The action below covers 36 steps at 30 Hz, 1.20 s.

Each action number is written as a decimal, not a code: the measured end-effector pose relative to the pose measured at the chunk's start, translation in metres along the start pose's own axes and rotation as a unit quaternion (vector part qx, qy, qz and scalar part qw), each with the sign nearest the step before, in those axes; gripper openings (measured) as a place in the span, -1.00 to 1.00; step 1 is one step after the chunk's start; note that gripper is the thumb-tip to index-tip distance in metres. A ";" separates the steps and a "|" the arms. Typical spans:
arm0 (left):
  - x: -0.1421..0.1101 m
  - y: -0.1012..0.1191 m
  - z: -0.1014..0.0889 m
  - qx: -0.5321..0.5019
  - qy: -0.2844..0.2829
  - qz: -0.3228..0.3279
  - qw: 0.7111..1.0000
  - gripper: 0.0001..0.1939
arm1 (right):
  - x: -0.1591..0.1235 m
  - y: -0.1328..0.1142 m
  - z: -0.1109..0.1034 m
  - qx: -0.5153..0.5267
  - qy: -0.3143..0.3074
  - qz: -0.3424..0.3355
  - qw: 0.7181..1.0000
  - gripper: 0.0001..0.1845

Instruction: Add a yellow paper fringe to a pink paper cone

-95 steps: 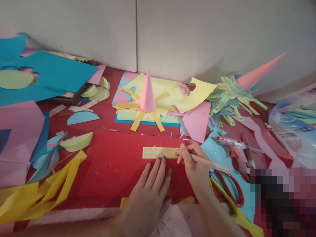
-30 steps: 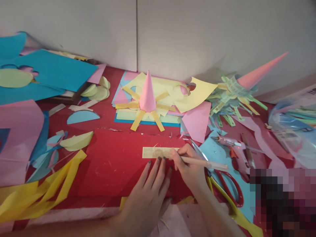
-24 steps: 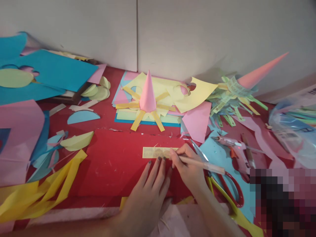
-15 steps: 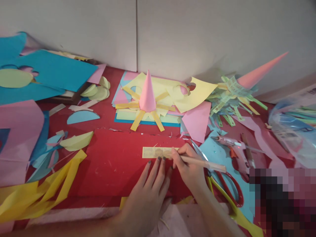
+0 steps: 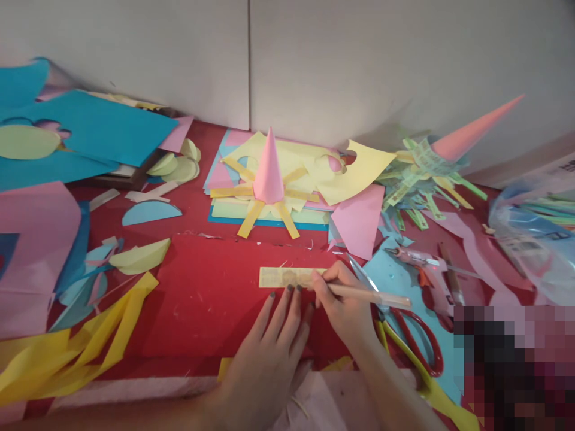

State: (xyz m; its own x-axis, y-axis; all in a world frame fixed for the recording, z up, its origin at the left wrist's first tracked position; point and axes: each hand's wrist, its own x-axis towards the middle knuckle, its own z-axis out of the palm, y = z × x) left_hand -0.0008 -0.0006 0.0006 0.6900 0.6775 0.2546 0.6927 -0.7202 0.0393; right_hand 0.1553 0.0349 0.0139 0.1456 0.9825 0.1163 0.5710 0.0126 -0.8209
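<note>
A small pale-yellow paper strip (image 5: 273, 276) with faint markings lies on the red board (image 5: 202, 311). My left hand (image 5: 274, 347) rests flat with its fingers stretched out, fingertips on the strip's lower edge. Between the thumb and fingers of my right hand (image 5: 344, 302) is a pale pen (image 5: 381, 297), slanting across the strip's right part; its tip is hidden by the fingers. Behind the strip stands a pink paper cone (image 5: 269, 173) with yellow paper strips (image 5: 251, 218) spread around its base.
Red-handled scissors (image 5: 429, 347) and a pink glue gun (image 5: 431, 269) lie right of my right hand. Yellow strips (image 5: 112, 317) and paper scraps crowd the left. A second cone (image 5: 478, 129) with green fringes leans at the back right, near a plastic bag (image 5: 530, 221).
</note>
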 end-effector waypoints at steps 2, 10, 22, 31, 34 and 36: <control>0.000 0.000 0.000 -0.001 -0.002 0.002 1.000 -0.52 | 0.000 0.000 0.000 0.002 -0.009 -0.002 1.000 -0.70; 0.001 -0.001 -0.001 0.004 0.003 0.005 1.000 -0.53 | 0.000 0.001 -0.001 -0.020 0.040 -0.020 0.999 -0.69; 0.002 -0.001 -0.001 0.005 0.008 0.005 1.000 -0.52 | 0.001 0.000 -0.001 -0.052 0.037 -0.035 0.997 -0.70; 0.000 -0.001 0.000 0.004 0.006 0.005 1.000 -0.52 | 0.001 0.002 -0.001 -0.063 0.031 -0.042 0.997 -0.68; 0.001 0.000 0.000 0.004 0.007 0.007 1.000 -0.52 | 0.000 0.002 -0.001 -0.063 0.034 -0.039 0.997 -0.68; 0.001 0.000 0.000 0.006 0.006 0.006 1.000 -0.51 | 0.000 0.002 -0.001 -0.058 0.030 -0.032 0.997 -0.67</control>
State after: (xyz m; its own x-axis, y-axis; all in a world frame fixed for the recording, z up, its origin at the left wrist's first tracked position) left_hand -0.0002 0.0006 0.0010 0.6958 0.6669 0.2668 0.6867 -0.7265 0.0251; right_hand 0.1572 0.0348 0.0132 0.1511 0.9676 0.2024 0.6691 0.0507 -0.7414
